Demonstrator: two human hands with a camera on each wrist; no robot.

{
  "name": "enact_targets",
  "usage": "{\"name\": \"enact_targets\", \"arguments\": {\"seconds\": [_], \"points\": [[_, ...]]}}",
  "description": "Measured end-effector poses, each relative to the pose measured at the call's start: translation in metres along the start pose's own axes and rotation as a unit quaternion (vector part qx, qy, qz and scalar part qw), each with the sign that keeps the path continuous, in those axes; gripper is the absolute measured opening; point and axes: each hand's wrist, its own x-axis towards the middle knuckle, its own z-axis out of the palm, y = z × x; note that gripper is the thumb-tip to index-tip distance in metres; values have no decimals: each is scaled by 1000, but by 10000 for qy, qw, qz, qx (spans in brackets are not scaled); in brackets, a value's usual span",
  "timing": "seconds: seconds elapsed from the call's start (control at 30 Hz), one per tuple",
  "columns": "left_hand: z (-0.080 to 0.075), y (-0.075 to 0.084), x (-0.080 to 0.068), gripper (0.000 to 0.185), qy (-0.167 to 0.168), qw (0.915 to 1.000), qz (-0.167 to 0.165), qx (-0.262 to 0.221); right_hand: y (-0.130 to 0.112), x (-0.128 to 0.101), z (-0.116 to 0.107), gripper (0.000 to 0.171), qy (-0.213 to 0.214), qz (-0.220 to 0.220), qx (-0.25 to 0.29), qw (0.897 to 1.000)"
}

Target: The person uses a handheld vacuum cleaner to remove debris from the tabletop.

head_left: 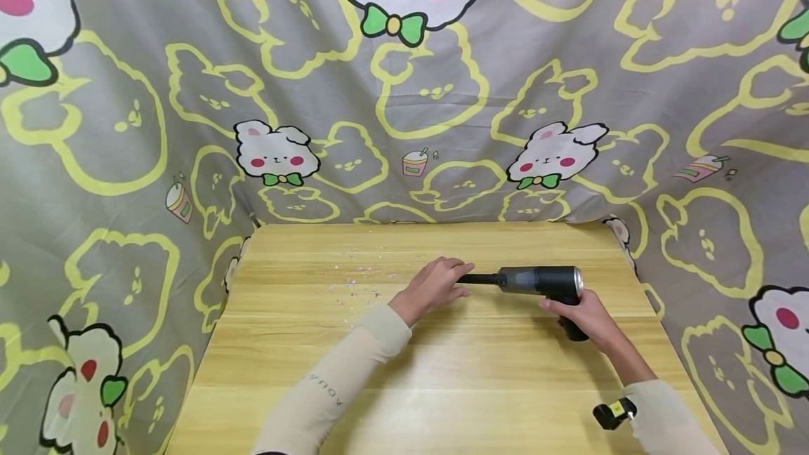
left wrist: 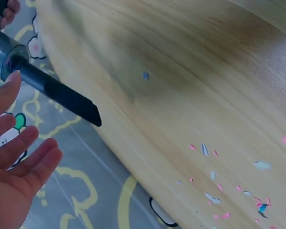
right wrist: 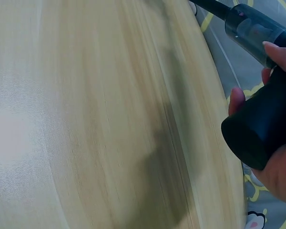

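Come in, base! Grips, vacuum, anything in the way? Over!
Right grip holding vacuum. Left grip near nozzle, hiding its tip in head view. Left wrist view: nothing seen between nozzle and bits.

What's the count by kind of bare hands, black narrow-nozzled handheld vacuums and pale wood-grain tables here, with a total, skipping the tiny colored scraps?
Bare hands, left hand and right hand: 2
Black narrow-nozzled handheld vacuum: 1
Pale wood-grain table: 1
Total: 4
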Motion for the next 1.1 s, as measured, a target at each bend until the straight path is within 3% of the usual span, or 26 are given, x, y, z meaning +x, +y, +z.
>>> {"name": "enact_targets", "arguments": {"seconds": [0.37, 0.7, 0.87, 1.0, 1.1], "points": [[5, 7, 10, 42, -168, 9994, 24, 291, -6, -6, 9, 40, -56, -431, 446, 9981], [15, 14, 11, 25, 71, 9995, 106, 304, -6, -12, 15, 31, -53, -691, 368, 9969], [24, 19, 11, 24, 105, 9993, 197, 309, -2, -14, 16, 26, -141, -552, 355, 9977], [32, 26, 11, 22, 280, 9972, 362, 590, 5, -14, 14, 17, -354, -546, 552, 9964], [38, 32, 10, 18, 489, 9938, 440, 894, 11, -15, 13, 9, -645, -829, 661, 9923]]}}
